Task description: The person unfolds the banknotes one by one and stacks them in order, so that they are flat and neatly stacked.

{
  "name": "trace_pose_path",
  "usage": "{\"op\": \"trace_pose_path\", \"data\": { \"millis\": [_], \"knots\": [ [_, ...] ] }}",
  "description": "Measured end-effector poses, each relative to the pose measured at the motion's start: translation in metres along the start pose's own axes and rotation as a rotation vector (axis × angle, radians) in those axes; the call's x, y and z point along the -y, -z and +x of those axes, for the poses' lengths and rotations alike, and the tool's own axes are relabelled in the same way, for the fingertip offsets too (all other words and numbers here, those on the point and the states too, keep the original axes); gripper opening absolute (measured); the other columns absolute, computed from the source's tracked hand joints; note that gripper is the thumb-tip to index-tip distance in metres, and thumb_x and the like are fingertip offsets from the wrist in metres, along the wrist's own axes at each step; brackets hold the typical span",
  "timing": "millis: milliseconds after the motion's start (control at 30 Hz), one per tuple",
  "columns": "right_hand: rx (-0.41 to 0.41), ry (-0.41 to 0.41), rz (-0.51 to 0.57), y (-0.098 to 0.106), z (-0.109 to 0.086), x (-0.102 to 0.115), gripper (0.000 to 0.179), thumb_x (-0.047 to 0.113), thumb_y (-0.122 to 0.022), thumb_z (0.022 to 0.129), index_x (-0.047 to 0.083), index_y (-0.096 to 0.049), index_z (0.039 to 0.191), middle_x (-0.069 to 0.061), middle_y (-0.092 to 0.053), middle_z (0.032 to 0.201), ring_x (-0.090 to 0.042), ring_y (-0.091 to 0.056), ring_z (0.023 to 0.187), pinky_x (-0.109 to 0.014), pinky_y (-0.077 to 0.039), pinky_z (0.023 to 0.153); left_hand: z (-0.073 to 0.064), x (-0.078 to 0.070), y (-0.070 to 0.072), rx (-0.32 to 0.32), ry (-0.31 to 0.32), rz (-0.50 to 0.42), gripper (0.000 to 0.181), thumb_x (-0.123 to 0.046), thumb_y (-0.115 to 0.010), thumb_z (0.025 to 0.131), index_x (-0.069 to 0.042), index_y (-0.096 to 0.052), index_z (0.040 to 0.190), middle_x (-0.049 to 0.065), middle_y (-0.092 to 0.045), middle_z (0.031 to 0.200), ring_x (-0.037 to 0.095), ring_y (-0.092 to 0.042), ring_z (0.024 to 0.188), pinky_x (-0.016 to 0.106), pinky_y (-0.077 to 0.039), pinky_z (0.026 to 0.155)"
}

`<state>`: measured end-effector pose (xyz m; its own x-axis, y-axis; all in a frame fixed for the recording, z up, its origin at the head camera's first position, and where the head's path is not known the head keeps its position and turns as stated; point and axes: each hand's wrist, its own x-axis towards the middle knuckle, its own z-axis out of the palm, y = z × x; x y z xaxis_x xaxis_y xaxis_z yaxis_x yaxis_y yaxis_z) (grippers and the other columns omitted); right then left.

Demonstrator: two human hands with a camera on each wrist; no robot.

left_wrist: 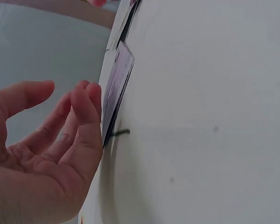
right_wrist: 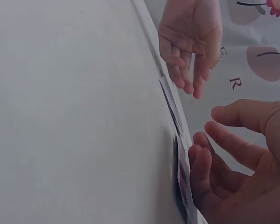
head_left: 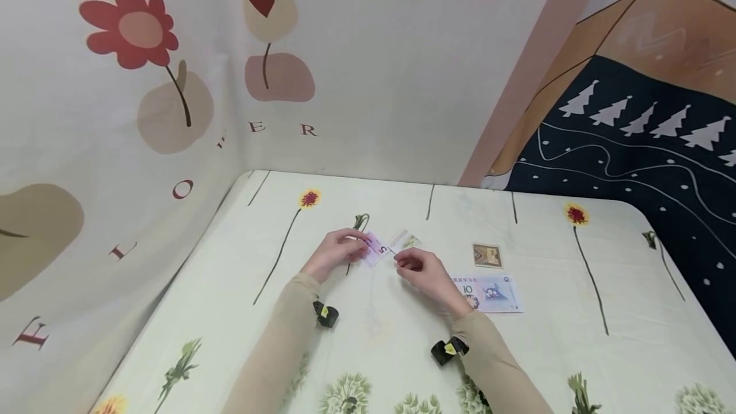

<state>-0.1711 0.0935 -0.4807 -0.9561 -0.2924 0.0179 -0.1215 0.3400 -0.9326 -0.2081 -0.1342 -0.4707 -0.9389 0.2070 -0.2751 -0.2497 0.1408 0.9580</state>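
My left hand [head_left: 339,253] lies with its fingertips at the near-left edge of a small purple banknote-like paper [head_left: 376,248] marked 5. In the left wrist view the thumb stands apart from the fingers, and the purple paper [left_wrist: 117,88] lies against the fingertips with its far end slightly raised. Just right of it, my right hand [head_left: 424,271] hovers low with loosely bent fingers. A pale green-and-white paper [head_left: 406,239] sits beyond the right fingertips, partly behind the purple one. The right wrist view shows a gap between thumb and fingers of my right hand [right_wrist: 242,163].
A lilac play banknote [head_left: 494,294] marked 10 lies right of my right wrist, which covers its left end. Behind it is a small brown picture card [head_left: 487,255]. The flower-printed tablecloth [head_left: 368,344] reaches back to hanging printed cloths [head_left: 374,82].
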Motion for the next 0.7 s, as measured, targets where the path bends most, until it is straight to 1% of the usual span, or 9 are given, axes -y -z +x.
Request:
{"op": "trace_pose_path", "data": {
  "millis": [67,167,200,300,400,500,567,633,700],
  "knots": [
    [-0.018,-0.003,-0.025,-0.005,0.004,0.002,0.023,-0.004,-0.067,0.083,-0.003,-0.067,0.105,-0.006,-0.066,0.088,-0.016,-0.06,0.081,-0.027,-0.05,0.075,-0.001,-0.001,0.003,-0.005,-0.006,0.007,0.028,-0.007,-0.061,0.093,0.007,-0.061,0.117,0.021,-0.066,0.105,0.027,-0.064,0.092,0.037,-0.053,0.081],
    [-0.044,-0.018,-0.052,-0.01,0.009,0.007,0.024,-0.002,-0.068,0.082,0.0,-0.068,0.106,-0.003,-0.064,0.086,-0.016,-0.058,0.079,-0.03,-0.049,0.074,-0.001,0.0,0.007,-0.01,-0.019,0.016,0.03,-0.005,-0.061,0.092,0.007,-0.06,0.12,0.021,-0.065,0.111,0.028,-0.063,0.097,0.039,-0.053,0.086],
    [-0.052,-0.029,-0.063,-0.012,0.01,0.009,0.024,-0.001,-0.068,0.082,0.001,-0.068,0.106,-0.003,-0.063,0.086,-0.016,-0.057,0.079,-0.03,-0.049,0.074,0.001,0.004,0.009,-0.02,-0.026,0.014,0.03,-0.006,-0.062,0.092,0.006,-0.06,0.12,0.02,-0.065,0.111,0.025,-0.063,0.096,0.038,-0.053,0.086],
    [-0.06,-0.048,-0.083,-0.015,0.016,0.013,0.025,0.002,-0.068,0.082,0.003,-0.069,0.108,-0.003,-0.063,0.088,-0.017,-0.055,0.08,-0.033,-0.048,0.075,0.002,0.006,0.015,-0.04,-0.05,0.003,0.032,-0.002,-0.06,0.092,0.008,-0.058,0.122,0.023,-0.064,0.114,0.027,-0.063,0.099,0.038,-0.053,0.087],
    [-0.049,-0.058,-0.104,-0.019,0.022,0.015,0.028,0.002,-0.068,0.082,0.004,-0.069,0.11,-0.006,-0.064,0.095,-0.021,-0.056,0.086,-0.038,-0.048,0.081,0.0,0.006,0.019,-0.07,-0.056,-0.019,0.032,0.0,-0.058,0.093,0.009,-0.056,0.123,0.025,-0.061,0.118,0.03,-0.061,0.103,0.039,-0.052,0.087],
    [-0.023,-0.043,-0.131,-0.023,0.027,0.016,0.031,0.003,-0.068,0.082,0.003,-0.068,0.113,-0.012,-0.065,0.108,-0.028,-0.058,0.1,-0.044,-0.047,0.091,-0.003,0.005,0.022,-0.085,-0.059,-0.018,0.032,0.001,-0.056,0.093,0.011,-0.054,0.124,0.027,-0.058,0.123,0.034,-0.058,0.109,0.04,-0.052,0.09],
    [0.002,-0.037,-0.148,-0.025,0.029,0.016,0.034,0.004,-0.068,0.082,0.003,-0.067,0.117,-0.015,-0.063,0.117,-0.032,-0.057,0.109,-0.047,-0.044,0.096,-0.005,0.004,0.023,-0.076,-0.058,-0.005,0.033,0.0,-0.056,0.094,0.01,-0.053,0.125,0.027,-0.056,0.126,0.036,-0.056,0.112,0.041,-0.051,0.091],
    [0.027,-0.032,-0.173,-0.027,0.031,0.015,0.037,0.005,-0.068,0.083,0.003,-0.065,0.12,-0.017,-0.06,0.124,-0.035,-0.054,0.116,-0.049,-0.042,0.1,-0.006,0.004,0.024,-0.045,-0.07,0.03,0.035,-0.001,-0.055,0.095,0.011,-0.051,0.128,0.028,-0.053,0.128,0.038,-0.053,0.116,0.043,-0.05,0.093],
    [0.054,-0.041,-0.195,-0.029,0.033,0.015,0.04,0.006,-0.069,0.083,0.003,-0.064,0.123,-0.018,-0.057,0.128,-0.036,-0.051,0.12,-0.05,-0.039,0.102,-0.007,0.004,0.025,-0.008,-0.077,0.062,0.038,-0.003,-0.055,0.095,0.009,-0.049,0.131,0.028,-0.052,0.131,0.038,-0.052,0.118,0.043,-0.049,0.094]
  ]
}}
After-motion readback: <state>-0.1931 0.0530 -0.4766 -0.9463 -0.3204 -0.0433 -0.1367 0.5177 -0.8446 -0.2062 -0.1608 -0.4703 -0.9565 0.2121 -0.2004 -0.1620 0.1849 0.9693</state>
